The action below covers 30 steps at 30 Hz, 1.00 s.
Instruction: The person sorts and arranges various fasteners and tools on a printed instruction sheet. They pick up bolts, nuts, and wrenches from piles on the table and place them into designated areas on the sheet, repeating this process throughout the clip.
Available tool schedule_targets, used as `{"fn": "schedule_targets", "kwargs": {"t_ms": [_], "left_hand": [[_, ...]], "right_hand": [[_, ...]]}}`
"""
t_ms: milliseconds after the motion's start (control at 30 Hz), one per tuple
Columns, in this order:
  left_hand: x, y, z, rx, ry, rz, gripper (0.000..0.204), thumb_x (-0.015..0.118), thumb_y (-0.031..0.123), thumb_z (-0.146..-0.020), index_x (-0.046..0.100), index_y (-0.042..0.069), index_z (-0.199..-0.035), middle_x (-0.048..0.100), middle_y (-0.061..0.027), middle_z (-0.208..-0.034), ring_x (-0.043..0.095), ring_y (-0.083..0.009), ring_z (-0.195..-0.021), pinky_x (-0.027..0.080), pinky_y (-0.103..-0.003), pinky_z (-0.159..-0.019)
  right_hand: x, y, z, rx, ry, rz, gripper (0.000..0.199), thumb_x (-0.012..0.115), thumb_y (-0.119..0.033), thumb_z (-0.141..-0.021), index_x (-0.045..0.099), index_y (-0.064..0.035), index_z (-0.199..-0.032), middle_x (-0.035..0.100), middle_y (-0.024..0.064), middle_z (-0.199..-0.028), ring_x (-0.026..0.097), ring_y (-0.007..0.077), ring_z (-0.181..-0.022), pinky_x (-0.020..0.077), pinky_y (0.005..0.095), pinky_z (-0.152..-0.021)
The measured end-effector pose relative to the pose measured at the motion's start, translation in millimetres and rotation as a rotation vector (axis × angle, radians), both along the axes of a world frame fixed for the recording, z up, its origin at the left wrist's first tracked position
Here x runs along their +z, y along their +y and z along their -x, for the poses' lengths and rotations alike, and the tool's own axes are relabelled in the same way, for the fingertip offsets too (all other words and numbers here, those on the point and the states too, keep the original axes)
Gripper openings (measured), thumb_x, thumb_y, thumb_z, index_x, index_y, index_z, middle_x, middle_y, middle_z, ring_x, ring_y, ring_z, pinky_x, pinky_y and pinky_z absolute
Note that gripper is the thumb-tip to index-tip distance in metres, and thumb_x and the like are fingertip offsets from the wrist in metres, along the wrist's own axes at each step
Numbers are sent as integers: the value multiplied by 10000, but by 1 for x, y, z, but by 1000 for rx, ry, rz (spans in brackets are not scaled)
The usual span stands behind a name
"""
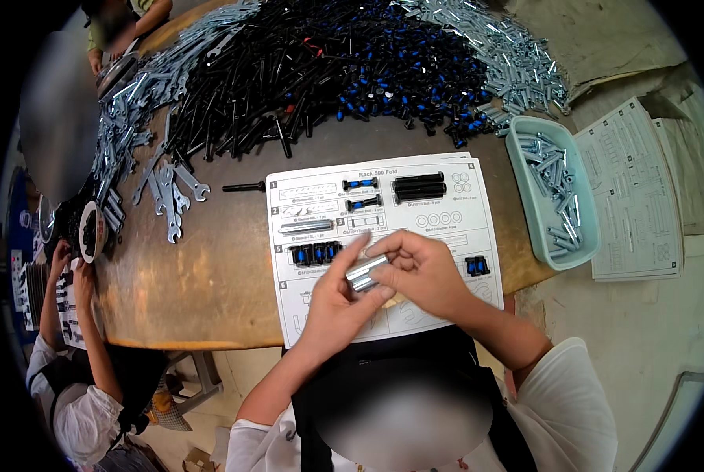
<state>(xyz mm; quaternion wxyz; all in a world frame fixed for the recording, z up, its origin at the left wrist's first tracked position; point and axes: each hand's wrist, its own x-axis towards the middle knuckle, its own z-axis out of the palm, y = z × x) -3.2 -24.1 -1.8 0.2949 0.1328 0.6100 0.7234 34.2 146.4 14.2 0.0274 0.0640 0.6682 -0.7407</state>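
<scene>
Both my hands meet over a printed parts sheet (487,303). Between the fingers of my left hand (330,311) and my right hand (424,271) are short, shiny silver metal tubes (365,274), side by side; their exact number is partly hidden by the fingers. The fingers of both hands are closed around them. Hardware lies on the sheet: long black bolts (420,187), a silver tube (306,227), short black bolts with blue patches (315,253), and a similar small group (477,266) to the right of my right hand.
A large heap of black bolts (265,79) covers the table's far side, with silver parts around it. Open-ended wrenches (171,197) lie left of the sheet. A pale green tray (584,253) of silver tubes stands right, beside drawing sheets (631,236). A co-worker (84,417) works at left.
</scene>
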Motion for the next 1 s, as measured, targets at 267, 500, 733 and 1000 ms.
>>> {"fn": "schedule_targets", "kwargs": {"t_ms": [267, 500, 733, 1000], "left_hand": [[-25, -79, -30, -418, -316, 75, 397, 624, -21, -924, 560, 5, -1315, 664, -29, -935, 573, -45, -824, 467, -199, -691], [11, -186, -51, -482, 528, 1268, 283, 741, 194, -797, 735, 95, -1062, 724, -120, -1042, 697, -311, -848, 548, -389, -731], [20, -97, -18, -96, 601, 786, 207, 741, 178, -831, 711, 47, -989, 697, -127, -922, 661, -284, -849, 516, -364, -697], [-25, 3, 25, 78, 1205, 709, 263, 796, 143, -712, 706, 68, -948, 634, -116, -1104, 548, -325, -1069, 389, -501, -986]], "right_hand": [[-23, 25, 4, -166, -66, -45, 213, 670, -42, -896, 601, 30, -1084, 671, 63, -823, 627, 69, -654, 472, 202, -513], [-43, 5, 16, -219, -260, -46, 218, 658, -48, -897, 589, 33, -1087, 666, 74, -820, 661, 103, -667, 485, 193, -529], [-38, 19, 13, -116, -85, -666, 201, 704, -134, -831, 696, -9, -988, 688, 113, -842, 636, 138, -586, 477, 281, -549], [-41, 27, 16, -56, 153, -804, 172, 719, -135, -818, 738, -56, -970, 659, 65, -893, 614, 199, -692, 492, 313, -649]]}}
